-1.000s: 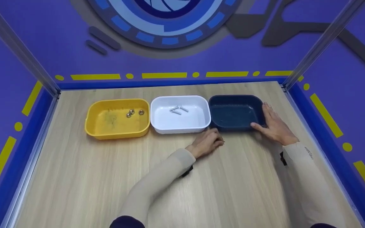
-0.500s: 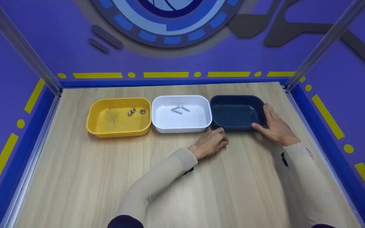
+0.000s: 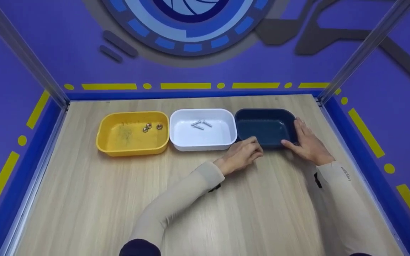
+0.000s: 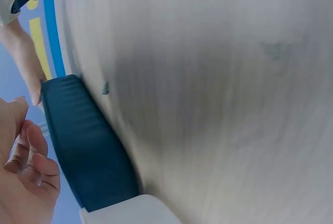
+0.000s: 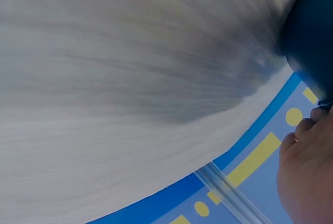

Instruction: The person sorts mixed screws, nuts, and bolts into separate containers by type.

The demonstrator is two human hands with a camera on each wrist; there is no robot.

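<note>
My left hand (image 3: 241, 154) is at the front left of the dark blue tray (image 3: 269, 113), its fingertips by the front rim. In the left wrist view its fingers (image 4: 36, 169) are curled, and thumb and forefinger pinch a tiny dark piece, mostly hidden and too small to name. My right hand (image 3: 310, 145) rests against the tray's right end, fingers straight along the side and thumb at the front rim. A white tray (image 3: 203, 146) stands left of it with several bolts (image 3: 198, 124). The yellow tray (image 3: 132, 152) at the far left bears several nuts (image 3: 148, 127).
The trays stand side by side along the back of the wooden table (image 3: 205, 209). Purple panels (image 3: 205, 71) close in the back and both sides. On the table before the dark tray lies a small dark spot (image 4: 105, 88) in the left wrist view; its kind is unclear.
My left hand has moved right and a little up, from the table in front of the trays to the dark tray's front rim. The right hand keeps its place.
</note>
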